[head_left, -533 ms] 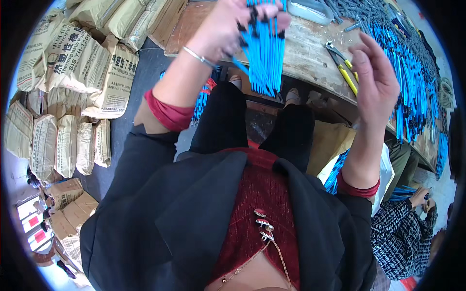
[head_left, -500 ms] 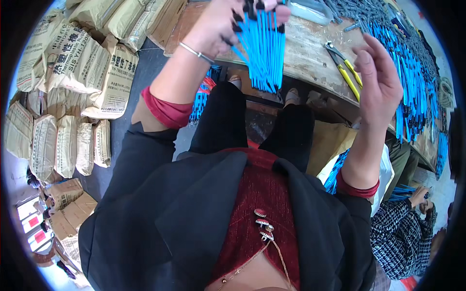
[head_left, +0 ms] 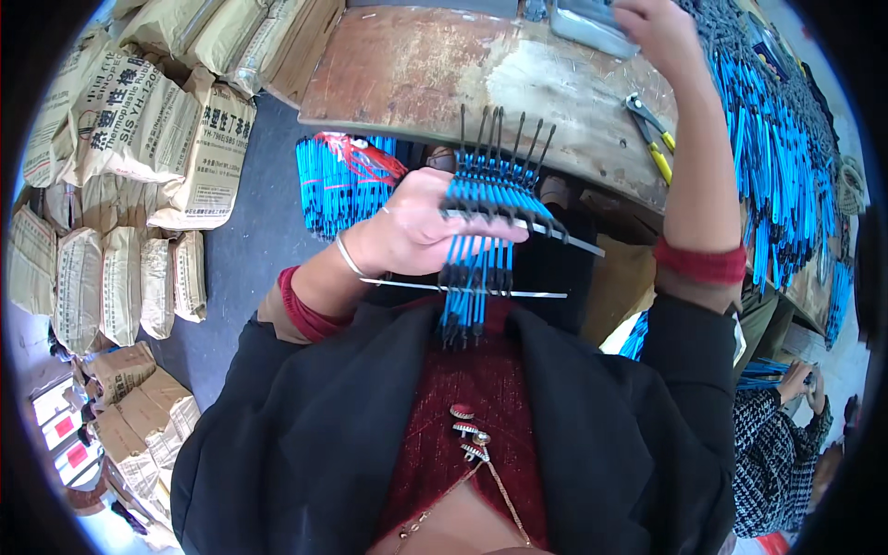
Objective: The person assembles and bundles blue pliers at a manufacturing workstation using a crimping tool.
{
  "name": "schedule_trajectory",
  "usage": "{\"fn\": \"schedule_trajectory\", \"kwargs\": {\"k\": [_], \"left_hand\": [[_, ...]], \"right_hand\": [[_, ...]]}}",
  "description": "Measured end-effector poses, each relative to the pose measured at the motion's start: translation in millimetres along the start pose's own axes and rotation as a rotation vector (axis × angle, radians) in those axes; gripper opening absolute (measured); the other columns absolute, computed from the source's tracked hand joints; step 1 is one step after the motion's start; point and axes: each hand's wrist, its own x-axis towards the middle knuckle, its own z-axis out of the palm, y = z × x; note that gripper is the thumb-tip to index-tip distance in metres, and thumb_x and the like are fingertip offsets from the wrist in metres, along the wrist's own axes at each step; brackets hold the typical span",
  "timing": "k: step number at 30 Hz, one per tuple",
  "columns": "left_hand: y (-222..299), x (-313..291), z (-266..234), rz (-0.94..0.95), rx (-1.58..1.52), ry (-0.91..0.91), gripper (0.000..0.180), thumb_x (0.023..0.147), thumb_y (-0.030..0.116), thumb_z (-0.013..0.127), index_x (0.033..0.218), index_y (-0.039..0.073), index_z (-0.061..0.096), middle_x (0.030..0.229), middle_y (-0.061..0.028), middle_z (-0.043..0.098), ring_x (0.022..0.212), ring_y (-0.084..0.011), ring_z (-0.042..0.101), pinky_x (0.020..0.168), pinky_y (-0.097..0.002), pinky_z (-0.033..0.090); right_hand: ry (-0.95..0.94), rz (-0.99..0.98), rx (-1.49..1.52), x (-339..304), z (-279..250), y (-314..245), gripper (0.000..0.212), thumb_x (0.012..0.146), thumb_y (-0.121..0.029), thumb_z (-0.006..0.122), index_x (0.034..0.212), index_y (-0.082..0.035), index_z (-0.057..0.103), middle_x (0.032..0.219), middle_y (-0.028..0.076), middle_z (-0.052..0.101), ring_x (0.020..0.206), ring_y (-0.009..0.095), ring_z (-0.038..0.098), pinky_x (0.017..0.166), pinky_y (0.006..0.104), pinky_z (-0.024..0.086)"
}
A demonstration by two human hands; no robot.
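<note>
In front of my chest, my left hand [head_left: 416, 222] is wrapped round a bundle of blue cords [head_left: 490, 192] with black ends. The cords spread like a fan, with several black tips pointing away from me and others hanging toward my jacket. Two thin pale strips run crosswise by the bundle: a far strip [head_left: 585, 245] at its middle and a near strip [head_left: 388, 282] under my wrist. My right hand [head_left: 659, 32] is raised at the far edge of the view, beside a clear plastic tray [head_left: 597, 39]. Its fingers are bent together; whatever they hold is not visible.
Yellow-handled pliers [head_left: 652, 134] lie on the worn wooden table [head_left: 407, 69]. A heap of blue cords [head_left: 772, 157] covers its right side. Tied blue bundles [head_left: 342, 190] sit below the table at left. Paper sacks [head_left: 139, 120] are stacked left; a co-worker [head_left: 782, 453] is at right.
My left hand has drawn the cord bundle from above the table toward my chest, and the pale strips now show. My right hand has moved up and away to the tray, its fingers curling.
</note>
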Motion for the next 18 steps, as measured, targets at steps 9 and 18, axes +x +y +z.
{"fn": "schedule_trajectory", "kwargs": {"k": [9, 18], "left_hand": [[8.7, 7.5, -14.7, -0.148, -0.383, 0.208, 0.021, 0.078, 0.014, 0.066, 0.097, 0.004, 0.065, 0.095, -0.0108, 0.067, 0.09, -0.0257, 0.064, 0.079, -0.0324, 0.05], [5.1, 9.8, -7.4, -0.173, -0.528, 0.225, 0.018, 0.08, 0.014, 0.065, 0.096, 0.006, 0.067, 0.095, -0.0105, 0.066, 0.087, -0.0263, 0.065, 0.075, -0.0331, 0.051]], "right_hand": [[-0.336, -0.162, -0.494, 66.8, 76.6, 55.5, 0.018, 0.077, -0.022, 0.062, 0.091, -0.01, 0.067, 0.087, 0.015, 0.065, 0.08, 0.03, 0.063, 0.071, 0.0373, 0.05], [0.177, -0.208, -0.211, 19.8, 33.7, 40.8, 0.016, 0.08, -0.018, 0.057, 0.09, -0.009, 0.066, 0.079, 0.014, 0.064, 0.072, 0.031, 0.061, 0.065, 0.038, 0.049]]}}
